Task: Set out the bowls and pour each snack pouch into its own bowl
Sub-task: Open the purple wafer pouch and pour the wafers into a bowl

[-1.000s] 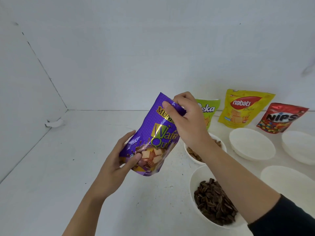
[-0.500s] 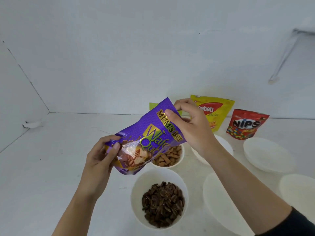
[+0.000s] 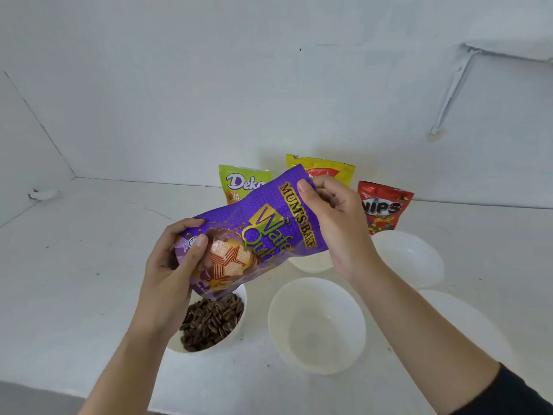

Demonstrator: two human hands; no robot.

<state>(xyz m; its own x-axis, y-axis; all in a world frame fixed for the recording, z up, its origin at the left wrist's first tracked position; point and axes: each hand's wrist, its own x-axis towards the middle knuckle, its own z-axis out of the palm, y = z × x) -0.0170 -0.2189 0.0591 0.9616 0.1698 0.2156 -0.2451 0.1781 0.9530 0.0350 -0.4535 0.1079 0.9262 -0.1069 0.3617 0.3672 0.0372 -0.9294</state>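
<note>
Both hands hold a purple wafer pouch (image 3: 254, 232) tilted in the air above the bowls. My left hand (image 3: 173, 265) grips its bottom end. My right hand (image 3: 335, 223) pinches its top edge. Below the pouch sits a white bowl of dark seeds (image 3: 209, 322). An empty white bowl (image 3: 317, 324) stands to its right. Another white bowl (image 3: 311, 262) is partly hidden behind the pouch; I cannot see its contents. Two more empty white bowls (image 3: 410, 256) (image 3: 466, 319) stand further right.
Three pouches lean against the white back wall: a green one (image 3: 239, 182), a yellow one (image 3: 326, 167) partly behind my right hand, and a red NIPS one (image 3: 384, 206). The white counter's front edge (image 3: 74, 393) runs along the bottom left.
The pouch has tilted further toward horizontal and both hands have shifted right relative to the bowls. The view has turned, so the seed bowl now lies under my left hand.
</note>
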